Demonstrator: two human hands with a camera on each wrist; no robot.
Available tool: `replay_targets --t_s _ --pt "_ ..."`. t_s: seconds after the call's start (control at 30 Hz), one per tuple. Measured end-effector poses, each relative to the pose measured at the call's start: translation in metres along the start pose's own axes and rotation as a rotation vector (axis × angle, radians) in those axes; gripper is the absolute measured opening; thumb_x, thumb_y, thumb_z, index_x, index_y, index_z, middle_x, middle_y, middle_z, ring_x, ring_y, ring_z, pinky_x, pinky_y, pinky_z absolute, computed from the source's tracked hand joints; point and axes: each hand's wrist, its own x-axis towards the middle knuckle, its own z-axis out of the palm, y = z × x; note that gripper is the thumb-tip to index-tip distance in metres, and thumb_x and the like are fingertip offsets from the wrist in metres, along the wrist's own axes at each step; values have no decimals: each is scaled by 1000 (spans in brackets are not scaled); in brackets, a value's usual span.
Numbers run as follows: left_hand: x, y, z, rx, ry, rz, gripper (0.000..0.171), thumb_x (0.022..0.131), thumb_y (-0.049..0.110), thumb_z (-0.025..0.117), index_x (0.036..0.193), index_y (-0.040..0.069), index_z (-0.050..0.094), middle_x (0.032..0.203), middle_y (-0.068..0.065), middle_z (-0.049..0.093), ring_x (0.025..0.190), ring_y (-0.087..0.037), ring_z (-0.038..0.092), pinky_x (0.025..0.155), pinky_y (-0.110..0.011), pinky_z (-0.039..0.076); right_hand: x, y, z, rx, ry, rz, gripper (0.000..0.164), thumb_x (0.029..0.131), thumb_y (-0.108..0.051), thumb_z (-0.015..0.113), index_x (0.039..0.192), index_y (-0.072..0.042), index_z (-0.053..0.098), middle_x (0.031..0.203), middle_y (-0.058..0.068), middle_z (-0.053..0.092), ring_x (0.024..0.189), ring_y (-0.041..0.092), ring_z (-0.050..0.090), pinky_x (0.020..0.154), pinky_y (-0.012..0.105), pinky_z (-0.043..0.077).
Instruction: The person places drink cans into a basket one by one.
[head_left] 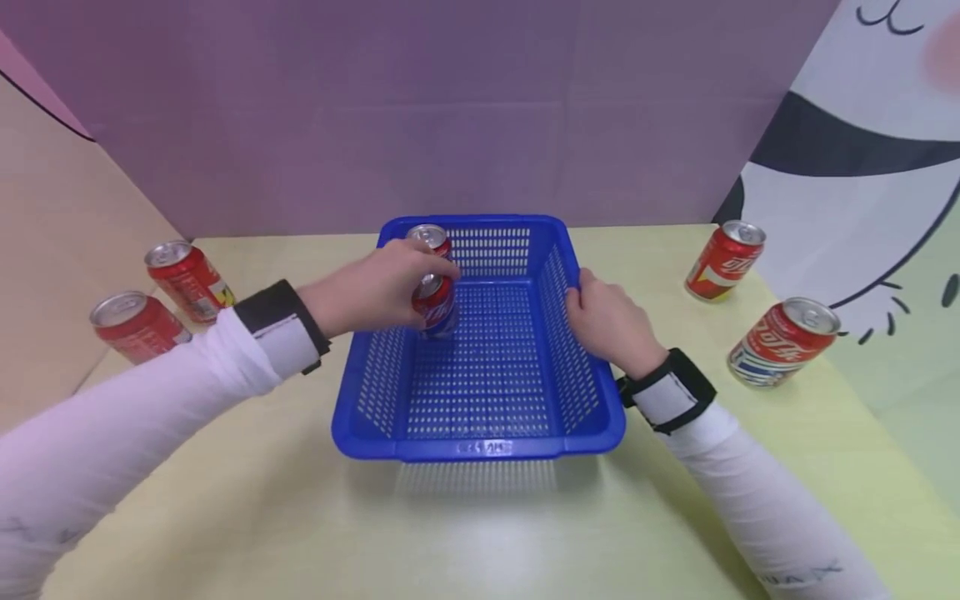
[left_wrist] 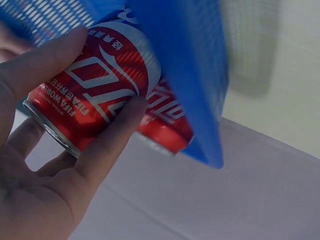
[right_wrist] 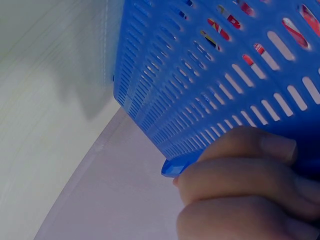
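Observation:
A blue perforated plastic basket stands in the middle of the table. My left hand reaches over its left wall and grips a red soda can inside, thumb on one side and fingers on the other. Just behind that can, a second red soda can stands in the basket's far left corner, partly covered by the hand. On the opposite side my right hand holds the basket's right rim. In the right wrist view its curled fingers lie against the outside of the wall.
Two red cans, one farther back and one nearer, stand at the left, the nearer partly behind my sleeve. At the right stand another two, a back can and a front can. A purple wall borders the table's far edge.

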Motion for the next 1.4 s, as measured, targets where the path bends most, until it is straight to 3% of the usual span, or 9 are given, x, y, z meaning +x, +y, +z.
replay_targets --t_s 0.23,0.53,0.7,0.97,1.4 --pt "3 -6 13 77 -41 -78 60 73 0 84 129 8 64 127 -17 57 114 -32 57 84 -44 55 1 0 2 13 -5 -3 29 103 -20 36 109 4 51 78 19 57 63 30 62 48 42 52" --pt "9 -6 20 121 -77 -90 61 71 4 88 127 7 64 125 -17 59 114 -34 58 89 -48 52 3 -1 3 15 -4 -5 30 103 -20 36 110 5 51 78 18 57 61 29 62 46 40 51" --pt "9 -8 20 114 -58 -101 61 70 3 88 126 8 65 125 -17 59 113 -34 58 87 -47 53 3 -2 3 7 2 -11 29 103 -21 36 109 4 51 78 19 56 62 30 61 47 41 51" --pt "13 -12 20 217 26 -104 57 73 4 85 127 13 68 123 -24 51 110 -41 51 81 -55 54 3 1 1 -17 17 -9 29 103 -20 36 107 5 51 78 20 56 65 33 62 50 47 51" --pt "15 -9 29 218 46 -141 54 81 19 82 131 12 64 129 -24 48 119 -41 44 83 -55 53 3 4 4 -12 17 -3 29 103 -20 36 107 4 51 79 21 57 66 34 62 50 48 51"
